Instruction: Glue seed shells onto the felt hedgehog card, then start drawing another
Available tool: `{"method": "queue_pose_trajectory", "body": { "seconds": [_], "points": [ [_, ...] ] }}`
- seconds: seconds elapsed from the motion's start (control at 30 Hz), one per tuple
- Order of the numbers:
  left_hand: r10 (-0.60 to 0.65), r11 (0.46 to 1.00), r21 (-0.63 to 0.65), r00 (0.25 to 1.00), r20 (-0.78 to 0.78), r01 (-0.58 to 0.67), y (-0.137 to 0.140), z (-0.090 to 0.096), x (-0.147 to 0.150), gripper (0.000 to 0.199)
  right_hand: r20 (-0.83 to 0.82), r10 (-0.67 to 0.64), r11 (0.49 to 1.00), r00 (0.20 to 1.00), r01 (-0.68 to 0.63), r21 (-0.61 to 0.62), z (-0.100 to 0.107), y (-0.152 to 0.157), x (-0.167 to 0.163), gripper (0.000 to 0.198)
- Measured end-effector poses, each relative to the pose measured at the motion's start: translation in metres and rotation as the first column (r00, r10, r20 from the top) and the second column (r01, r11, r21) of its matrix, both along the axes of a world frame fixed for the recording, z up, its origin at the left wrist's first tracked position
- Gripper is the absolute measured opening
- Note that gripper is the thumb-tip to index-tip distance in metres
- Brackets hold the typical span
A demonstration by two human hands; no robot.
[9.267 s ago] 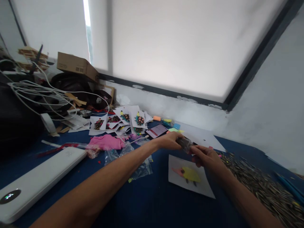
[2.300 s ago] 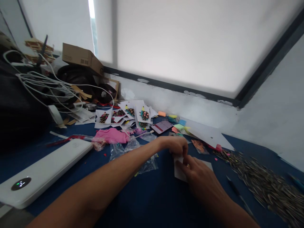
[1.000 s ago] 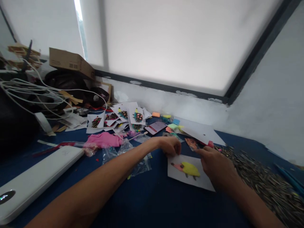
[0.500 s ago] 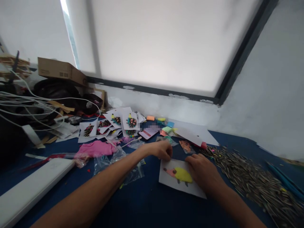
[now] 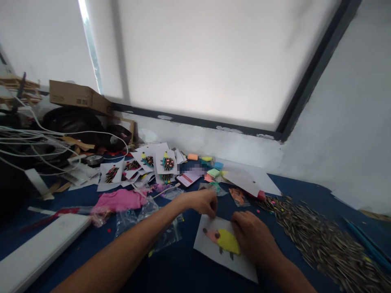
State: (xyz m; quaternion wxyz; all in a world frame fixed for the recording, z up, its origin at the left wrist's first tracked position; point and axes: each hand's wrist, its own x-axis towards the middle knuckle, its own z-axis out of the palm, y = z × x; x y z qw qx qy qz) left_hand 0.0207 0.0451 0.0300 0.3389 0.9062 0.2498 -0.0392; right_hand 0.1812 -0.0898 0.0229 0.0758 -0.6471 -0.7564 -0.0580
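A white paper card (image 5: 205, 254) lies on the blue table in front of me. On it is a flat clay hedgehog (image 5: 228, 241) with a yellow body, a pink snout, a dark nose and eye, and dark feet. My left hand (image 5: 205, 202) is closed at the card's upper edge, thumb and fingers pinched together there. Along the right side, my right hand (image 5: 252, 232) is closed over the card's edge, its fingers curled beside the yellow body. The undersides of my fingers are hidden.
Striped sunflower seeds (image 5: 317, 236) are heaped at the right. Finished hedgehog cards (image 5: 166, 160), a phone (image 5: 188, 178) and clay blocks (image 5: 214, 172) sit at the back. Pink clay (image 5: 120, 200), plastic bags (image 5: 166, 240) and a long white box (image 5: 45, 248) lie left.
The card has moved a little toward me and to the left, and has turned slightly clockwise, with both hands staying at its edges. The camera view has shifted slightly.
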Motion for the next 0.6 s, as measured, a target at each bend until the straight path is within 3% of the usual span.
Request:
{"method": "queue_pose_trajectory", "body": {
  "seconds": [0.17,0.3,0.4,0.5,0.6],
  "points": [
    [0.053,0.952,0.302,0.998,0.018,-0.056,-0.01,0.006,0.006,0.016,0.003,0.066,0.994,0.998,-0.066,0.09,-0.009,0.001,0.0,0.026],
    [0.016,0.948,0.316,0.996,0.086,-0.042,-0.021,-0.004,0.017,0.016,0.017,0.03,0.991,0.999,-0.032,0.13,-0.005,0.005,0.012,0.024],
    [0.108,0.935,0.324,0.986,0.125,-0.144,-0.024,-0.015,0.021,0.017,0.083,-0.106,0.968,0.991,0.084,0.238,0.002,0.009,0.033,0.023],
    [0.134,0.937,0.299,0.976,0.172,-0.181,-0.022,-0.023,0.022,0.017,0.237,-0.281,0.931,0.93,0.205,0.302,0.005,0.011,0.063,0.028],
    [0.129,0.948,0.263,0.97,0.205,-0.181,-0.017,-0.026,0.021,0.016,0.322,-0.443,0.891,0.837,0.371,0.264,0.004,0.01,0.09,0.034]
  ]
}}
